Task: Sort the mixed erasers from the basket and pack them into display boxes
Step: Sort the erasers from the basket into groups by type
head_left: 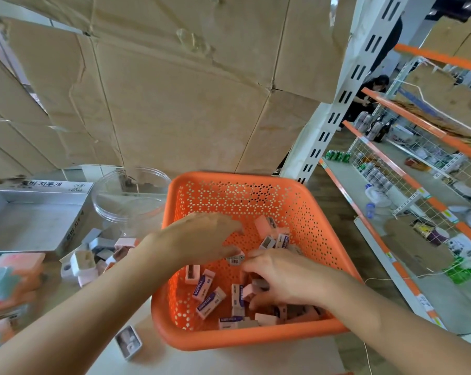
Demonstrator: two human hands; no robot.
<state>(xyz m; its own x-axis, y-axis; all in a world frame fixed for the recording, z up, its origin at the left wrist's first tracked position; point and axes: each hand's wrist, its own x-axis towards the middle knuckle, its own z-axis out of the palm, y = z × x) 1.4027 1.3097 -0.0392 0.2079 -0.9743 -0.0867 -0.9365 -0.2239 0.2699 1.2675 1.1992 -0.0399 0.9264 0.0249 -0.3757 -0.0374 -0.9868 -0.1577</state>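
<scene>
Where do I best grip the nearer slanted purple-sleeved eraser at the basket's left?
Pinch the purple-sleeved eraser across its long sides, coming from above: it lies flat on the basket floor with gaps along both sides.

Orange basket (229,341) of erasers (210,299) set on worktop (256,359), left grip (201,239) spread inside, right grip (283,280) curled round erasers

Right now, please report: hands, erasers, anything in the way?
Left hand open over orange basket. Right hand grips erasers inside it. Silver display box looks empty, at left; loose erasers lie between.
</scene>
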